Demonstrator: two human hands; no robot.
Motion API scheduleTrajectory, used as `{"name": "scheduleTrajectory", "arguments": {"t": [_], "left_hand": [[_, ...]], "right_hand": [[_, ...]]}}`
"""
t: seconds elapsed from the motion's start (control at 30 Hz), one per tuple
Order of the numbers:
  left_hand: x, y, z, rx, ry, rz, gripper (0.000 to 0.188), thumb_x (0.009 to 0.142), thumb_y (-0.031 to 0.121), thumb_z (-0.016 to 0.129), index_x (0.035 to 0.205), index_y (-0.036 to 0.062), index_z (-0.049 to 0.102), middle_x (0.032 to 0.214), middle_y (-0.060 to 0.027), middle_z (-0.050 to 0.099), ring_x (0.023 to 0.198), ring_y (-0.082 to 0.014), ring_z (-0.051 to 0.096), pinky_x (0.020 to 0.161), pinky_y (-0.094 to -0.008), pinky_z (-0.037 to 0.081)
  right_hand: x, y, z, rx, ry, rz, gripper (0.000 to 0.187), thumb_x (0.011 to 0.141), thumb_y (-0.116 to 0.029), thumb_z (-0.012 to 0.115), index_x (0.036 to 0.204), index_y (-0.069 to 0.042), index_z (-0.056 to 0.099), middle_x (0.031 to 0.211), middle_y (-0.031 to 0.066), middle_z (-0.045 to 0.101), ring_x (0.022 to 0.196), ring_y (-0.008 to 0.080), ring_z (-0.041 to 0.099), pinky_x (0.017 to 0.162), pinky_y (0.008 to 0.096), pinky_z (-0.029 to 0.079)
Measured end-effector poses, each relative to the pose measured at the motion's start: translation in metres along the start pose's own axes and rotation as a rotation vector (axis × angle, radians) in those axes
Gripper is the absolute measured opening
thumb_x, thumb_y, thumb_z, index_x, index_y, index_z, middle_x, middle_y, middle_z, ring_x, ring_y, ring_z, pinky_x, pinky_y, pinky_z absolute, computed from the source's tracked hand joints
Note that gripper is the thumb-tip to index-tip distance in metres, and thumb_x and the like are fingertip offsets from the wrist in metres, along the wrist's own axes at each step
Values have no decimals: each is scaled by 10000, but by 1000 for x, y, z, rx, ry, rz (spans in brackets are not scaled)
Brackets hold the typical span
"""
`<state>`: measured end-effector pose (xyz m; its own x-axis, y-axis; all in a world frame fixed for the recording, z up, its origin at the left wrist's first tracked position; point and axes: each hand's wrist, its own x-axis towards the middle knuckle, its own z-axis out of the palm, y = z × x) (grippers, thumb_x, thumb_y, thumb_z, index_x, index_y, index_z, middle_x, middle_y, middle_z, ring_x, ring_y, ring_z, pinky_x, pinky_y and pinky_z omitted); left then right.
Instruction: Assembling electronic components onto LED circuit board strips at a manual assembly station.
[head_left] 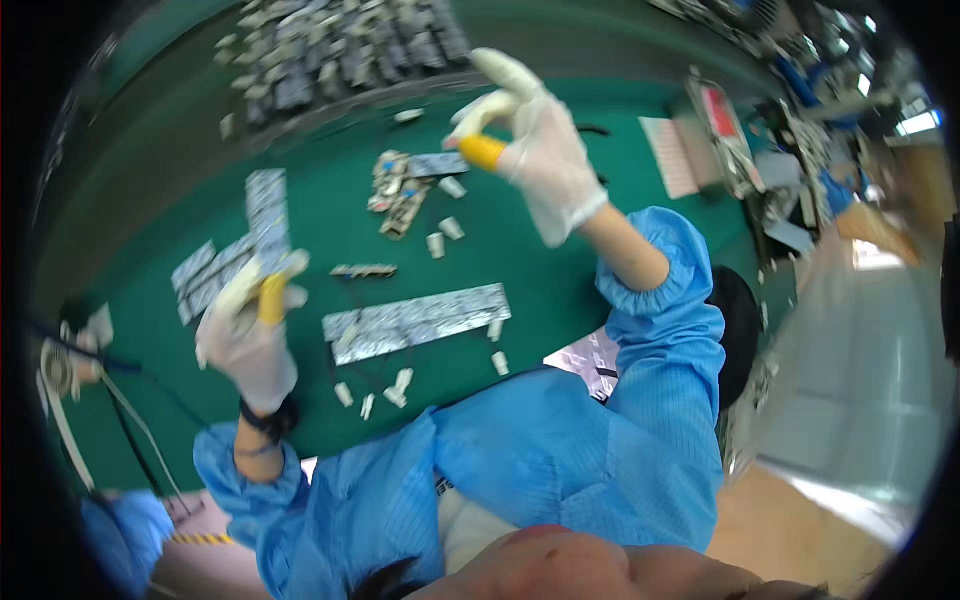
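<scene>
My left hand [248, 345], in a white glove with a yellow finger cover, is on the left side of the green table. Its fingertips close on the lower end of a silver foil-like strip [267, 205]. More silver strips [215, 275] lie beside this hand. My right hand [550, 160], gloved alike, is raised at the far middle. Its thumb and index tip meet while another finger stretches out; anything between them is too blurred to make out. Under it lie a short silver strip [440, 165] and beige electronic parts [403, 208].
A wide silver strip [418, 322] with dark wires and white connectors [403, 380] lies nearest my body. Between the hands is a thin dark part [364, 271]. Many silver pieces [350, 60] fill the far shelf. A box [715, 130] and paper [668, 157] are at right.
</scene>
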<state>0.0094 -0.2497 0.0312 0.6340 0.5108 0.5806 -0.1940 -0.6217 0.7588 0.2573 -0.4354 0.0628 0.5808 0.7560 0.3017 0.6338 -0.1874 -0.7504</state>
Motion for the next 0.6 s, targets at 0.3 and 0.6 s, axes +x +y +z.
{"name": "scheduleTrajectory", "arguments": {"t": [0.3, 0.6], "left_hand": [[1, 2, 11, -137, -37, -147, 377, 914, 278, 550, 1100, -47, 589, 899, -146, 706, 629, -131, 623, 577, -233, 503], [-2, -15, 18, -196, -27, -168, 269, 939, 179, 533, 1094, -34, 586, 906, -157, 704, 622, -119, 619, 561, -222, 498]], "right_hand": [[-53, 188, -235, -540, 71, 553, 719, 753, -47, 700, 1385, 60, 375, 867, 91, 706, 904, 179, 661, 908, 293, 471], [-53, 249, -232, -829, 96, 607, 585, 759, -143, 707, 1296, -10, 513, 906, 139, 705, 904, 266, 672, 858, 345, 499]]}}
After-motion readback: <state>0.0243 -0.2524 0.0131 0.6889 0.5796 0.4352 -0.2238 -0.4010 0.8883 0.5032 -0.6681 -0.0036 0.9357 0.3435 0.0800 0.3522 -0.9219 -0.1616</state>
